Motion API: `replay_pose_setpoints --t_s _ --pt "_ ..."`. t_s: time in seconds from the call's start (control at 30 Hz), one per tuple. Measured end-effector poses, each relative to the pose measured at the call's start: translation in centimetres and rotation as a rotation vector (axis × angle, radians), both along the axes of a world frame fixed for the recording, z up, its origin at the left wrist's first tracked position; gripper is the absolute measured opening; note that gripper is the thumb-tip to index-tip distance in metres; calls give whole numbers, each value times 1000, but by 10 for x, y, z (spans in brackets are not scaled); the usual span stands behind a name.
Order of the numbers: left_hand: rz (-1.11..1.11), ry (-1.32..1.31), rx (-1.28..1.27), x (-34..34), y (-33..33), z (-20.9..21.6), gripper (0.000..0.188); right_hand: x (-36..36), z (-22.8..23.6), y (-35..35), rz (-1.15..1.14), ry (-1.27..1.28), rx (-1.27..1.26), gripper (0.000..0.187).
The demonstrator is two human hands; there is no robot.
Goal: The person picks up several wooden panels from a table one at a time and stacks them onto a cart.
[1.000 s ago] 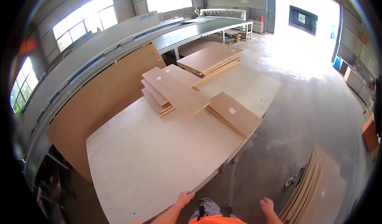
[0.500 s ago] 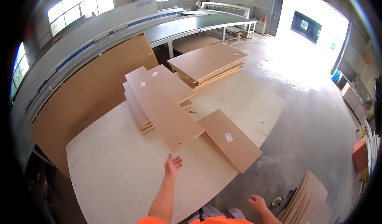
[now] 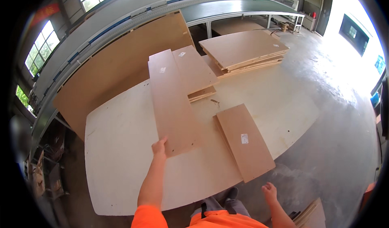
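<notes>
Grey floor (image 3: 324,155) is spreading beside us in the head view, and a bright doorway (image 3: 332,53) is glaring at the upper right. Farther back, a long green-topped machine bed (image 3: 243,9) is running across, and a large brown sheet (image 3: 121,66) is standing on edge before it. We are standing at a low, pale counter (image 3: 117,155), where the long brown panel (image 3: 171,102) is lying lengthwise, its near end pointing toward us. Our left hand (image 3: 159,147) is holding that panel by its left edge, close to the near corner; the thumb is pressing on top and the grip is clamping the edge, its other fingers mostly hiding from view. Our right hand (image 3: 270,192) is hanging over the floor just past the counter, well apart from the panel, its grip curling loosely with the fingers slightly apart. A shorter panel (image 3: 195,68) is lying just right of the long one. Behind, a stack of panels (image 3: 245,51) is resting; nearer, two overlapping boards (image 3: 249,157) are reaching the counter's edge, the upper one bearing a white label (image 3: 244,138).
</notes>
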State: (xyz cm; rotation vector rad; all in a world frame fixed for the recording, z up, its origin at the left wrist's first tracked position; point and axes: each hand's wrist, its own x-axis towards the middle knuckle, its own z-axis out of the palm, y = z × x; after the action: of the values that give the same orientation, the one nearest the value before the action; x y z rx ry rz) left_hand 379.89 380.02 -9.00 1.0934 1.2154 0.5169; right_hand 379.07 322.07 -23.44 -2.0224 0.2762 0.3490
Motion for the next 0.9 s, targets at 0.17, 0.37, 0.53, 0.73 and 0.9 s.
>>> replay_pose_setpoints --t_s 0.17,0.37,0.53,0.73,0.9 --pt "8 27 2 -151 -28 5 35 52 -5 16 -401 470 456 36" --pt "191 6 41 -284 -67 8 33 77 -5 65 -509 524 897 39" --pt "337 63 47 -341 -60 -14 38 83 17 86 -560 500 722 34" --pt "453 122 -43 -368 -38 -62 44 73 17 92 -603 404 858 41" --pt "450 -92 -201 -433 -5 -127 48 57 74 107 -551 344 917 49"
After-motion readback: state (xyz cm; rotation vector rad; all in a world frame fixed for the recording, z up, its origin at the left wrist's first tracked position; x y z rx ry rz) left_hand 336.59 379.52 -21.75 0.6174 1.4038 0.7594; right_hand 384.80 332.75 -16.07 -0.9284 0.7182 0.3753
